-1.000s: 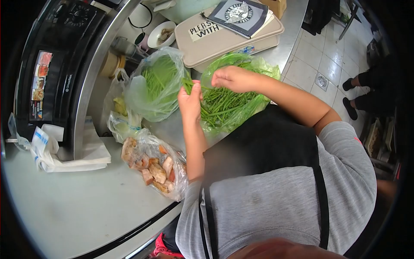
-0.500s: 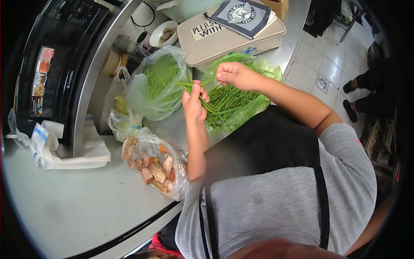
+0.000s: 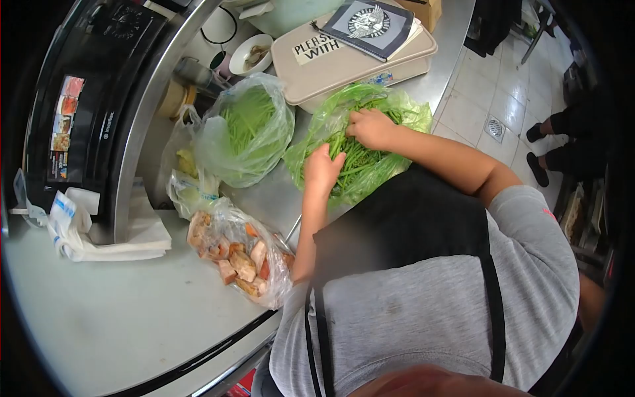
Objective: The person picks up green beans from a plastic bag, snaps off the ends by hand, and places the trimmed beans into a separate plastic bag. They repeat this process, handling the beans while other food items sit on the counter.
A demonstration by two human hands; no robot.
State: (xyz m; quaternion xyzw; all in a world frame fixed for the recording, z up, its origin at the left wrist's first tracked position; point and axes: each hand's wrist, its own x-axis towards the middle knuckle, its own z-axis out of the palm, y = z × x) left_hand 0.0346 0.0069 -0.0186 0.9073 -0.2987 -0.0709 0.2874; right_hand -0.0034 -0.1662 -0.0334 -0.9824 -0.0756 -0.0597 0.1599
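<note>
A thin green plastic bag lies open on the metal counter, filled with long green beans. My left hand is at the left side of the pile, with beans between its thumb and fingers. At the top of the same pile, my right hand has its fingers curled down into the beans, and its fingertips are partly hidden. To the left stands a clear plastic bag that holds more green pieces.
A lidded beige box carries a notebook behind the beans. A bag of chopped chunks lies near my left forearm. A black appliance and a white bowl are at the left. Another person's feet show at the right.
Both hands have come down into the bean pile. The left moved right and lower from near the clear bag, where it held several beans up; the right dropped slightly.
</note>
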